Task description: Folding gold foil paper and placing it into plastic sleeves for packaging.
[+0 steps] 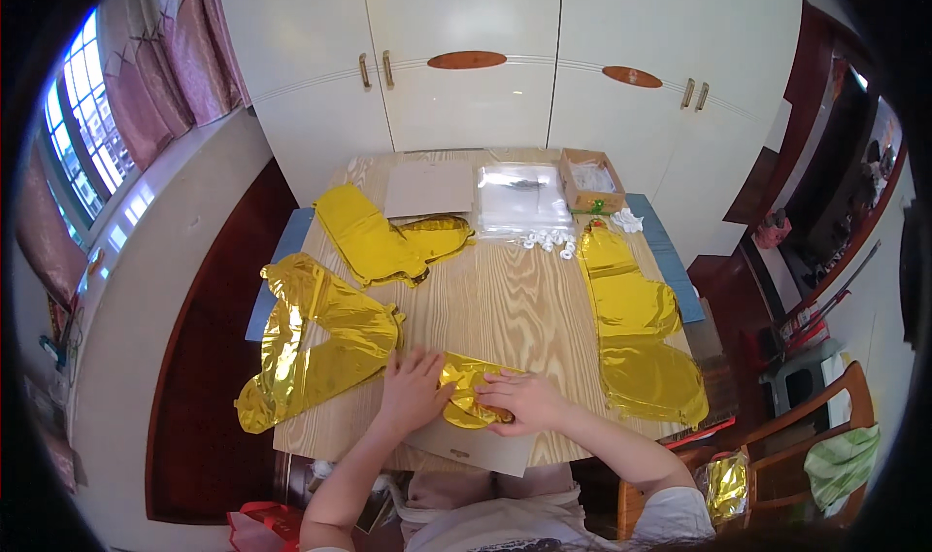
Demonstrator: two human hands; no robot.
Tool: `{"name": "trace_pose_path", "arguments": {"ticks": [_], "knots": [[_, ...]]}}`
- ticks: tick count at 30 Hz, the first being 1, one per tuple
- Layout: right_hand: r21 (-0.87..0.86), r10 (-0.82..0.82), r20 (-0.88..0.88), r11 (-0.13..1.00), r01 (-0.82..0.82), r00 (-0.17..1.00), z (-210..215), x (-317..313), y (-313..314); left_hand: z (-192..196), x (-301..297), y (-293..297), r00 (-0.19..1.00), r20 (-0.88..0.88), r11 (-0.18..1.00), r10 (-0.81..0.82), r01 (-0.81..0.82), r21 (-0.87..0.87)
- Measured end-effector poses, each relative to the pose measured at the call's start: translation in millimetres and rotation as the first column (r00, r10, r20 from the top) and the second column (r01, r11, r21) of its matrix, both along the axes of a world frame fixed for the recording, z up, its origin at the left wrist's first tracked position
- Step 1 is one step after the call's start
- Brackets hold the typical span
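Observation:
A folded piece of shiny gold foil (471, 382), which looks like a flat, uninflated balloon, lies at the near edge of the table. My left hand (413, 392) rests flat at its left end, fingers stretched away from me. From the right, my right hand (522, 402) lies over its other end with extended fingers pressing on the foil. Under the foil, a grey card (471, 447) with a small slot sticks out past the table edge. Beside my left hand is a larger gold foil balloon (330, 368), spread out flat and wrinkled.
Another gold foil balloon (361, 236) lies far left, and one more (641, 334) along the right. At the back are a grey board (429, 189), clear plastic bags (524, 198), small white rings (551, 241) and a cardboard box (592, 200). A wooden chair (811, 421) stands at right.

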State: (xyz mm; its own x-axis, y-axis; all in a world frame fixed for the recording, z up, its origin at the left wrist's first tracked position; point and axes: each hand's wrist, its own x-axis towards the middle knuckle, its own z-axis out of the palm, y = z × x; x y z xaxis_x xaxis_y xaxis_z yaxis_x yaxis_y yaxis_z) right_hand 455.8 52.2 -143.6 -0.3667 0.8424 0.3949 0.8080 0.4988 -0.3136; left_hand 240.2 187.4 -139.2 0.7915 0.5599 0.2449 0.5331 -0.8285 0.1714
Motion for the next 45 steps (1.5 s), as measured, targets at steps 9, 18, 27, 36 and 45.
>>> {"name": "trace_pose_path", "arguments": {"ticks": [9,18,27,36,45], "knots": [[-0.017,-0.015,0.027,1.0,0.015,1.0,1.4,-0.6,-0.6,7.3,23.7,40.3,0.967,0.041,0.864,0.253,-0.207,-0.459],[0.003,-0.018,0.042,1.0,0.018,0.999,3.0,-2.0,-0.4,-8.8,31.1,56.7,0.954,-0.18,0.79,0.238,-0.298,-0.536],[-0.004,-0.004,0.027,1.0,0.004,1.0,3.6,-2.3,-0.9,4.1,40.6,45.9,0.893,-0.415,0.938,0.177,-0.281,-0.205],[0.022,0.007,0.084,1.0,-0.009,0.996,2.0,-0.5,-3.1,12.0,30.6,16.0,0.997,-0.066,0.997,0.026,-0.031,-0.074],[-0.002,-0.007,0.075,1.0,0.007,0.997,-3.4,-1.9,-1.3,-17.1,21.3,-15.6,0.97,-0.043,0.97,-0.24,0.237,-0.062]]}}
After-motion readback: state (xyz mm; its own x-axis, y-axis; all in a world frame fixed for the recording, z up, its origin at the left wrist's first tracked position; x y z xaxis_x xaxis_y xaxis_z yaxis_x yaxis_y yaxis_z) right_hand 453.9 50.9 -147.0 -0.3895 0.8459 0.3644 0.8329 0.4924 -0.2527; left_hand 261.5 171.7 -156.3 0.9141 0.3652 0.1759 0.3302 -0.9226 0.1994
